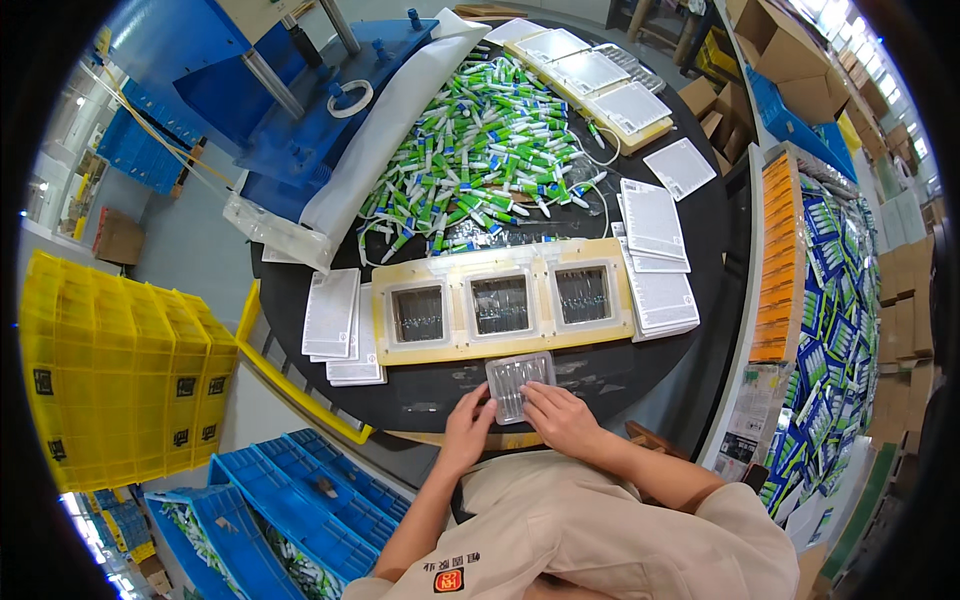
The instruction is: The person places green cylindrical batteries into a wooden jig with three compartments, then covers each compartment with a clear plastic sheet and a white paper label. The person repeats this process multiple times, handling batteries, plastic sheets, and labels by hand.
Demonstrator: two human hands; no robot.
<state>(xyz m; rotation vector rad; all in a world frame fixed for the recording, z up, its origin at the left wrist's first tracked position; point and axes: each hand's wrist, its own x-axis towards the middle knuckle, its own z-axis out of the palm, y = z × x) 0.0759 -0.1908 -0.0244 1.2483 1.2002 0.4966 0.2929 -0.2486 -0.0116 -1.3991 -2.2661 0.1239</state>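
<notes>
At the table's near edge I hold a clear plastic blister tray [515, 378] with long moulded hollows. My left hand [468, 428] grips its left edge with thumb and fingers. The fingers of my right hand [562, 418] are on its right side, partly covering the lower corner. Just beyond lies a cream-yellow fixture [455, 350] with three framed windows. A clear blister sits in each window, as far as I can make out. White printed cards lie in stacks at the fixture's left end [330, 318] and right end [662, 300].
A heap of small green-and-white tubes [480, 140] covers the round black table's [690, 360] far middle. Behind it lies a second fixture [640, 130] bearing white cards. A blue press [290, 150] stands far left. Yellow crates [120, 350] and blue bins [310, 490] flank me; packed blisters [825, 330] fill the right.
</notes>
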